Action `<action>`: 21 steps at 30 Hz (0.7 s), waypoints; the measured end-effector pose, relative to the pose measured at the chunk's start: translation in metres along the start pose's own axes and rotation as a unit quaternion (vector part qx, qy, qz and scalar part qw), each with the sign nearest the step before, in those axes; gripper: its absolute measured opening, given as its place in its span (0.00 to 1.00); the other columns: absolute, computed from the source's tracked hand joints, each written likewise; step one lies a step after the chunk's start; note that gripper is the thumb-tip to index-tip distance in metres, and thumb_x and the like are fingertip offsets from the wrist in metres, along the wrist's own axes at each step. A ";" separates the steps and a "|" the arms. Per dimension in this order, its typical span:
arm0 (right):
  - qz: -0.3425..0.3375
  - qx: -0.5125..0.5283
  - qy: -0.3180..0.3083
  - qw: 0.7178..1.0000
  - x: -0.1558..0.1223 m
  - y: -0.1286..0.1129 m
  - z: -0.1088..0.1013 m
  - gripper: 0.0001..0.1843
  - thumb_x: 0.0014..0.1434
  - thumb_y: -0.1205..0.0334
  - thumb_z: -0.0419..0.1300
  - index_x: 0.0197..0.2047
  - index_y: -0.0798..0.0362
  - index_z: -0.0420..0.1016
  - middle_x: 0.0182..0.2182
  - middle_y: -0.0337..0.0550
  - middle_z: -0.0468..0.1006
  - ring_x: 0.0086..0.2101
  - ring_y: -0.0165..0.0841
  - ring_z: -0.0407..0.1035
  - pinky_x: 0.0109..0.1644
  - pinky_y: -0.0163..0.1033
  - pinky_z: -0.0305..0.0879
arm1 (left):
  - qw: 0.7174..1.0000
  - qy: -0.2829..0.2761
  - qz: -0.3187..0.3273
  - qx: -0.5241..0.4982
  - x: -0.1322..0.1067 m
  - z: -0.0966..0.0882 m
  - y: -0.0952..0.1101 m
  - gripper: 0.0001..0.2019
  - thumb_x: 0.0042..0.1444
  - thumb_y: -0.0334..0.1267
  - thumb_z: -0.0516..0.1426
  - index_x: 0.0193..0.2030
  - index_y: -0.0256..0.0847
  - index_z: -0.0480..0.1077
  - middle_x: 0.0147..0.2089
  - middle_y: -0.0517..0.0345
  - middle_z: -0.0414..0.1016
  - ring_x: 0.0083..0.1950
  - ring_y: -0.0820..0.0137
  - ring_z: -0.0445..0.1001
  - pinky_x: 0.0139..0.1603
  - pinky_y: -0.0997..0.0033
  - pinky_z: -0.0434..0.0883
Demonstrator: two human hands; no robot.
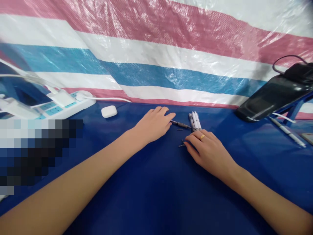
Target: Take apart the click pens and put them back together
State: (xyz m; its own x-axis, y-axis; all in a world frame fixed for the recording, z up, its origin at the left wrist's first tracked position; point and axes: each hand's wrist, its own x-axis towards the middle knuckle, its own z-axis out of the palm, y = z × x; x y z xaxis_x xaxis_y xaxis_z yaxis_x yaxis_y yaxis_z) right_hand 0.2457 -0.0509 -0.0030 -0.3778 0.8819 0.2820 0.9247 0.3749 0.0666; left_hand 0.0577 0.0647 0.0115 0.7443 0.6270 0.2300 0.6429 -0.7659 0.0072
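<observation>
My left hand (154, 125) lies palm down on the blue cloth (156, 195), fingers stretched out, their tips touching the end of a thin dark pen refill (180, 124). My right hand (207, 150), with a gold ring on one finger, rests fingers down over several small dark pen parts (182, 143). Whether it grips one I cannot see. A bundle of white pen barrels (195, 120) lies just beyond the right hand's fingertips.
A white power strip (63, 104) with plugs and cables sits at the far left, a small white case (109, 111) beside it. A black device on a blue stand (274, 94) stands at the right, a pen (288, 132) below it. A striped tarp (156, 49) rises behind.
</observation>
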 end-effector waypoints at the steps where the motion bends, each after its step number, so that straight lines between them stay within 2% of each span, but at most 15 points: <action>1: -0.011 0.015 0.001 1.000 0.000 0.000 0.000 0.13 0.67 0.62 0.48 0.40 0.55 0.73 0.36 0.46 0.72 0.39 0.39 0.65 0.44 0.44 0.58 | 1.000 -0.009 0.013 -0.003 0.007 0.005 -0.002 0.16 0.62 0.40 0.49 0.56 0.44 0.64 0.55 0.49 0.66 0.57 0.59 0.64 0.52 0.59 0.65; 3: -0.027 0.041 0.005 0.999 0.000 -0.001 -0.001 0.13 0.66 0.62 0.48 0.41 0.55 0.73 0.36 0.46 0.72 0.38 0.38 0.65 0.44 0.44 0.59 | 0.999 -0.026 0.034 -0.011 0.015 0.014 -0.007 0.14 0.62 0.42 0.50 0.51 0.43 0.68 0.50 0.51 0.69 0.53 0.62 0.67 0.49 0.63 0.66; 6: -0.033 0.064 0.010 0.997 0.000 -0.003 -0.001 0.12 0.66 0.63 0.49 0.41 0.55 0.73 0.36 0.45 0.72 0.38 0.37 0.65 0.45 0.44 0.60 | 0.998 -0.036 0.047 -0.019 0.014 0.019 -0.011 0.12 0.63 0.42 0.49 0.46 0.42 0.70 0.46 0.53 0.70 0.48 0.65 0.68 0.47 0.66 0.65; 12: -0.039 0.085 0.003 0.996 0.000 -0.004 0.002 0.10 0.66 0.64 0.50 0.41 0.55 0.72 0.37 0.46 0.73 0.40 0.37 0.66 0.47 0.45 0.62 | 0.998 -0.047 0.024 -0.032 -0.003 0.005 -0.014 0.10 0.63 0.40 0.48 0.42 0.40 0.69 0.43 0.55 0.72 0.45 0.66 0.70 0.45 0.66 0.64; 16: -0.018 0.110 0.041 0.993 0.000 -0.005 -0.001 0.11 0.65 0.64 0.51 0.48 0.56 0.69 0.42 0.48 0.72 0.43 0.38 0.65 0.51 0.47 0.62 | 0.997 -0.046 -0.028 -0.055 -0.024 -0.012 -0.012 0.12 0.65 0.40 0.44 0.44 0.42 0.66 0.39 0.59 0.73 0.38 0.70 0.73 0.38 0.70 0.66; 19: -0.007 0.117 0.088 0.989 0.000 -0.006 -0.004 0.17 0.65 0.63 0.52 0.56 0.59 0.63 0.49 0.54 0.69 0.48 0.41 0.62 0.54 0.48 0.61 | 0.996 -0.040 -0.043 -0.071 -0.047 -0.019 0.001 0.11 0.65 0.41 0.42 0.46 0.44 0.63 0.41 0.60 0.73 0.37 0.72 0.74 0.35 0.72 0.66; 21: -0.024 0.122 0.087 0.988 0.000 -0.007 -0.005 0.19 0.66 0.63 0.50 0.58 0.60 0.61 0.49 0.55 0.69 0.48 0.41 0.62 0.54 0.49 0.61 | 0.995 -0.044 -0.040 -0.075 -0.063 -0.018 0.013 0.11 0.65 0.42 0.43 0.45 0.44 0.63 0.38 0.61 0.73 0.34 0.72 0.73 0.31 0.72 0.64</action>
State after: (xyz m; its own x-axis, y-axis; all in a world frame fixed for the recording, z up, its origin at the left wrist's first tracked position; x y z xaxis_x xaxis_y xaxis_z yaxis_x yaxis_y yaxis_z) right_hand 0.2392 -0.0553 0.0013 -0.3878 0.8068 0.4457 0.8591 0.4916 -0.1423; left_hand 0.0162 0.0128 0.0146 0.7089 0.6918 0.1370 0.6717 -0.7216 0.1679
